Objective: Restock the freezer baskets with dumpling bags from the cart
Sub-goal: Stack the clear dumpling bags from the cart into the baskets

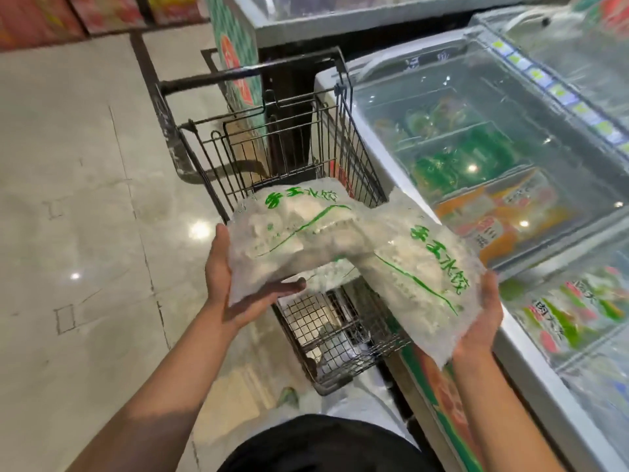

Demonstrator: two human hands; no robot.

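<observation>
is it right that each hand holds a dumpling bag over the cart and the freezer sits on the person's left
Not quite: the head view shows the freezer on the person's right. The rest holds: the left hand and the right hand each hold a dumpling bag over the cart.

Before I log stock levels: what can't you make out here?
Head view only:
- Cart contents: hidden behind the dumpling bags.
- Left hand and right hand fingers: mostly under the bags.
- Freezer baskets: blurred by lid glare.
</observation>
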